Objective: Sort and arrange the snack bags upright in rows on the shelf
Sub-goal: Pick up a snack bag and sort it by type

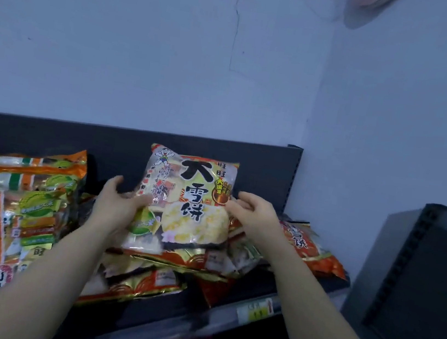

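Observation:
A yellow-and-orange rice cracker bag [189, 196] with large black characters stands almost upright over the middle of the dark shelf [256, 292]. My left hand [117, 203] grips its lower left edge and my right hand [253, 211] holds its right edge. Under it lie several similar bags [144, 276] flat in a loose pile. One more orange bag [306, 247] lies flat at the right end of the shelf.
Large green-and-orange snack bags [4, 210] stand in a row at the left. The shelf's dark back panel [267, 172] ends near a pale wall [395, 121] on the right. A price label [254, 310] sits on the front rail. Another dark shelf unit [416, 282] stands at right.

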Tool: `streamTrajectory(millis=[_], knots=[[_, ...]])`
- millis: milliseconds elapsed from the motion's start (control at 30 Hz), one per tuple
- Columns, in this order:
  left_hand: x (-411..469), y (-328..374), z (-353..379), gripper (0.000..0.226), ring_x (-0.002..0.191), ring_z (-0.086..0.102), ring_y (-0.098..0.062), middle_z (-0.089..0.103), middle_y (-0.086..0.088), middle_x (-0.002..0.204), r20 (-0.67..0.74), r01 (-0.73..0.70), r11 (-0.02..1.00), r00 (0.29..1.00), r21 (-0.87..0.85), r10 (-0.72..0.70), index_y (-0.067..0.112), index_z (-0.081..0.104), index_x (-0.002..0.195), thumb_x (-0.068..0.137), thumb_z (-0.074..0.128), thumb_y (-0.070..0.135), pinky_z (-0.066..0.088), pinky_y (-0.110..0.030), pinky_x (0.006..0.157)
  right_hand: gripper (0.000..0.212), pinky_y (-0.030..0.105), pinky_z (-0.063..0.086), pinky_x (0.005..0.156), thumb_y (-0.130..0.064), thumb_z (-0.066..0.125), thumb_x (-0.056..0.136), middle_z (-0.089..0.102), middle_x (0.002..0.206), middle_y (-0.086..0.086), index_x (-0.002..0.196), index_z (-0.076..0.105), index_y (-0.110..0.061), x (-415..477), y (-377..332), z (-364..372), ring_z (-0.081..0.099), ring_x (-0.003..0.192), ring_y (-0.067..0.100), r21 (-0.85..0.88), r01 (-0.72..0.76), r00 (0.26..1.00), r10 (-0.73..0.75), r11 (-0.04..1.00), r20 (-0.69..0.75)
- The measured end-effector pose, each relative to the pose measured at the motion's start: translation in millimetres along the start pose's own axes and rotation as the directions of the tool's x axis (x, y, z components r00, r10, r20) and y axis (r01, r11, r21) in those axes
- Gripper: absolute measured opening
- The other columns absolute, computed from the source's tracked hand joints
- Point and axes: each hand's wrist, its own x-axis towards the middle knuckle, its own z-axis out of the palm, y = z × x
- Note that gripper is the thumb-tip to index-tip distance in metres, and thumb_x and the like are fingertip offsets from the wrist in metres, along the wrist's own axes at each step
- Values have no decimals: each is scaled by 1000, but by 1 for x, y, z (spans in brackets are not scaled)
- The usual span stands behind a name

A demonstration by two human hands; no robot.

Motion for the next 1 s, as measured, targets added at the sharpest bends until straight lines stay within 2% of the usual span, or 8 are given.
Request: streamTrajectory(millis=[100,267,400,500,633,800,900,1000], knots=[[21,-5,8,76,114,59,-33,59,-14,129,-85,-29,971,995,236,50,10,34,148,85,75,20,46,-44,102,64,28,46,97,-38,69,88,55,137,-1,144,47,-14,3,5,-13,54,123,14,-106,5,999,0,994,48],[16,-25,28,50,86,59,-24,65,-12,107,61,-63,885,997,462,39,2,56,130,88,72,25,45,-30,74,69,39,45,105,-41,74,81,46,146,1,143,48,-22,17,16,10,50,128,17,-296,36,966,43,955,256],[36,-16,28,50,92,65,-22,67,-7,114,72,-132,904,991,407,113,8,60,124,85,74,36,54,-39,84,61,38,37,112,-34,68,89,45,149,-3,144,47,-18,48,6,23,45,134,17,-297,116,973,-50,948,223],[45,-11,24,50,92,64,-22,67,-10,116,107,-150,859,988,489,112,8,61,123,84,74,37,50,-34,77,63,33,39,109,-33,69,89,47,147,0,145,46,-15,67,10,32,47,132,17,-260,107,973,-47,960,228],[38,5,29,57,123,54,-24,52,-8,143,86,-253,808,966,532,245,9,47,142,92,65,31,41,-31,94,56,31,46,99,-31,70,88,58,130,-1,138,53,-12,83,11,28,56,120,17,-234,129,985,-97,964,146],[10,33,84,49,127,50,-17,54,-1,139,188,-473,748,879,466,439,14,51,138,93,61,31,39,-33,106,56,30,40,100,-38,64,92,50,144,-2,141,49,-18,85,34,-23,47,131,18,-334,62,998,-64,941,4],[2,37,137,45,119,56,-19,59,-5,133,335,-553,707,832,441,442,11,57,132,94,60,34,43,-34,102,56,36,39,104,-41,61,94,47,147,1,142,47,-18,82,56,-71,46,132,21,-383,-70,993,27,921,-116],[-3,29,194,52,123,53,-24,55,-9,138,523,-596,635,785,492,332,7,51,137,97,55,41,42,-32,97,59,38,38,107,-42,61,93,46,148,5,143,46,-13,70,83,-115,45,134,22,-402,-203,973,136,893,-189]])
